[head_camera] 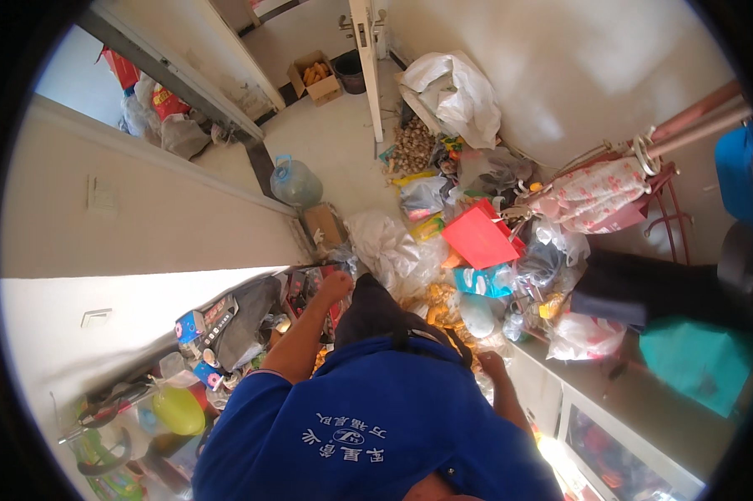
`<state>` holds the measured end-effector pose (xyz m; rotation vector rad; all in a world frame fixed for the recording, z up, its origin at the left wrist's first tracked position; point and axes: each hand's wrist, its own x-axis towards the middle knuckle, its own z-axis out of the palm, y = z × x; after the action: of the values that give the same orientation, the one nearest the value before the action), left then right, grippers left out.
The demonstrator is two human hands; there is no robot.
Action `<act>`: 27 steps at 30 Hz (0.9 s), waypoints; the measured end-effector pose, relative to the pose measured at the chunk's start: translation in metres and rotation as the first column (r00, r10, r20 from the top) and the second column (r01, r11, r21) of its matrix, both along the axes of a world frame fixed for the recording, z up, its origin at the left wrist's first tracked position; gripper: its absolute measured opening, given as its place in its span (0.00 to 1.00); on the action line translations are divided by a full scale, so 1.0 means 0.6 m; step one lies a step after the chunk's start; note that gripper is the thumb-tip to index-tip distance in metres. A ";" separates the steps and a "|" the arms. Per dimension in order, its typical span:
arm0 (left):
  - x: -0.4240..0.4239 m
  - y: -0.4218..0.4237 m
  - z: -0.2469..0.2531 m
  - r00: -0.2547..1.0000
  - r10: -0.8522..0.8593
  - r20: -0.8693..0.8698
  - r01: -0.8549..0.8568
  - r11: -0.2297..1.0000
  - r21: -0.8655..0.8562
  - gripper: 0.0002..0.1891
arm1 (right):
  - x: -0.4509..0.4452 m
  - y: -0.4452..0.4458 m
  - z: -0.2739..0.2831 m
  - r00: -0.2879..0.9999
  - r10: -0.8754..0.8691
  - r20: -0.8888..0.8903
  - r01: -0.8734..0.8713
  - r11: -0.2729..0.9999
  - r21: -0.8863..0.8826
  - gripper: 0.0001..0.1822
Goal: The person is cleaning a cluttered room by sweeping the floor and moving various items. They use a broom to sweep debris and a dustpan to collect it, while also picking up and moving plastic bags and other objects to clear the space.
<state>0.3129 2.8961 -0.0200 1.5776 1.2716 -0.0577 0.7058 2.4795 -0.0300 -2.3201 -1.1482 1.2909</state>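
My left hand [337, 286] hangs at my left side with curled fingers, above dark red and black boxes [298, 293]. Nothing can be seen in it, though its palm side is hidden. Close to my right hip is my right hand [490, 362], its fingers mostly out of sight beside a white cabinet edge [533, 376]. Before me on the floor lie a crumpled white plastic sack [383, 247], a red paper bag [483, 235] and a turquoise packet [484, 281]. Orange-yellow pieces [442, 307] are spread near my legs.
A big water bottle [296, 183] stands by the wall corner, with a cardboard box [324, 227] beside it. Farther off are heaped garlic bulbs [414, 147], a white sack [455, 94], an open door [367, 69] and a black bucket [349, 70]. Pale floor [342, 166] shows between.
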 end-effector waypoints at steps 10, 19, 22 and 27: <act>0.044 -0.017 0.039 0.993 -0.093 -0.073 0.094 0.995 0.011 0.15 | 0.009 -0.138 -0.047 0.912 -0.409 0.019 0.408 0.906 -0.116 0.15; 0.150 0.036 0.074 0.988 -0.147 0.040 0.148 0.989 -0.022 0.18 | -0.119 -0.099 0.044 0.953 -0.302 -0.003 0.299 0.946 -0.123 0.18; 0.151 0.051 0.033 0.983 -0.160 0.091 0.168 0.981 -0.093 0.18 | -0.154 -0.118 0.038 0.980 -0.146 0.134 0.150 0.988 -0.023 0.19; 0.113 0.095 0.001 0.948 -0.318 -0.014 0.318 0.947 0.047 0.16 | -0.200 -0.071 0.086 0.947 -0.310 0.081 0.317 0.944 -0.094 0.22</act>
<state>0.3805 2.9530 -0.0197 1.8143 1.0182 -0.2379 0.5856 2.4372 0.0218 -2.5105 -0.6995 1.1905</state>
